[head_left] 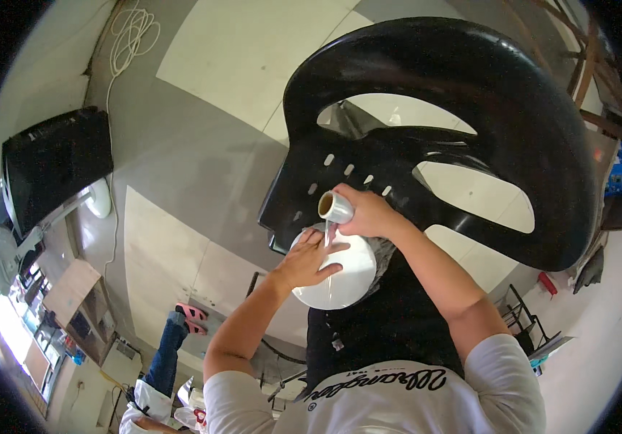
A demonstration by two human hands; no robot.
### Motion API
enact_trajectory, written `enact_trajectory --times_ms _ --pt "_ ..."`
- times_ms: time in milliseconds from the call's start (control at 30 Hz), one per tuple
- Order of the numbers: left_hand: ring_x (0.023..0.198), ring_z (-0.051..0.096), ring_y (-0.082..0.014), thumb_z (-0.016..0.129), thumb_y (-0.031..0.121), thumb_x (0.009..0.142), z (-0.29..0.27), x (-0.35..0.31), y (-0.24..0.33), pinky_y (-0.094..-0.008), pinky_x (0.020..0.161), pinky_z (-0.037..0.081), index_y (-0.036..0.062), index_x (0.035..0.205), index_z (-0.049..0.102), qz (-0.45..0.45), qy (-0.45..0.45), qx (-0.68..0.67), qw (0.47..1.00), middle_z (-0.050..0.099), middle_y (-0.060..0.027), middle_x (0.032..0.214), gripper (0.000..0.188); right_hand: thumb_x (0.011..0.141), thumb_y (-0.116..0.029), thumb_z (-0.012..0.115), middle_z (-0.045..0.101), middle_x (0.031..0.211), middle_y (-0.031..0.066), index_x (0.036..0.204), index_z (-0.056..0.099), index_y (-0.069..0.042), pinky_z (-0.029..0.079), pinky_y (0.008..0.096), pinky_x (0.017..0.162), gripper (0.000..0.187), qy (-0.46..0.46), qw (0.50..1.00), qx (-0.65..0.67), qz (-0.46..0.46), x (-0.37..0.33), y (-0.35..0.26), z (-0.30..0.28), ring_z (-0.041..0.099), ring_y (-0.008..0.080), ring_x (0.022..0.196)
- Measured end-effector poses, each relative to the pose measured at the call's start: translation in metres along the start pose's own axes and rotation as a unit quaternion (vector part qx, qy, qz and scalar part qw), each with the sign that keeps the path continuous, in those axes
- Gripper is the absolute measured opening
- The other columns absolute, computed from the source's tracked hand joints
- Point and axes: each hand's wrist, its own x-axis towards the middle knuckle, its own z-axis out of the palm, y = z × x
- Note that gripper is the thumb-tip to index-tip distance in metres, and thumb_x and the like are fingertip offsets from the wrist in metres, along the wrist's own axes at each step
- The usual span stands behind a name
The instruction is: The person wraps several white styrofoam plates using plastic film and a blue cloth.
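In the middle, my right hand (370, 211) is closed around a small roll of clear plastic film (335, 207), its brown cardboard core facing up to the left. A narrow strip of film runs down from the roll toward my left hand (306, 262). That hand lies with spread fingers on a glossy white round disc (340, 283), which rests over my dark-clothed lap. Crumpled clear film shows at the disc's right edge. Just beyond both hands lies a large black moulded plastic shell (426, 65) with wide openings and a group of small slots.
At the left are a black panel (57, 152) and a fan (0, 257). A white cable (112, 239) runs along the floor to a coil at the upper left. Another person's leg (164, 354) shows at the lower left. A dark metal frame (526, 322) stands at the right.
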Motion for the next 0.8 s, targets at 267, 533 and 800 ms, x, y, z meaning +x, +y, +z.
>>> enact_trajectory --times_ms 267,533,800 --pt "0.101 0.057 -0.0264 0.063 0.010 0.079 0.017 -0.004 -0.014 -0.0365 0.091 0.041 0.0001 0.138 0.015 -0.014 0.148 -0.219 0.964 0.063 -0.0094 0.106 0.076 0.057 -0.028 0.074 0.064 0.090 0.0168 0.108 0.049 -0.012 0.048 0.0412 0.072 0.059 0.024 0.999 -0.021 0.015 0.022 0.000 0.018 0.061 0.0371 0.086" --pt "0.078 0.065 -0.0179 0.070 0.006 0.072 0.029 -0.006 -0.023 -0.0280 0.069 0.052 -0.0002 0.119 0.049 -0.141 0.218 -0.309 0.915 0.065 -0.0080 0.086 0.052 0.054 -0.029 0.075 0.063 0.095 0.0200 0.111 0.048 -0.011 0.048 0.0433 0.076 0.066 0.007 0.999 -0.019 0.047 0.031 0.004 0.027 0.060 0.0381 0.089" --pt "0.088 0.052 -0.0197 0.067 -0.001 0.069 0.008 -0.012 -0.018 -0.0308 0.078 0.045 0.0020 0.101 0.057 -0.211 0.424 -0.266 0.839 0.050 -0.0080 0.089 0.034 0.056 -0.022 0.072 0.062 0.096 0.0227 0.117 0.046 -0.008 0.048 0.0417 0.078 0.068 -0.003 0.996 -0.046 0.078 0.042 0.011 0.034 0.060 0.0379 0.091"
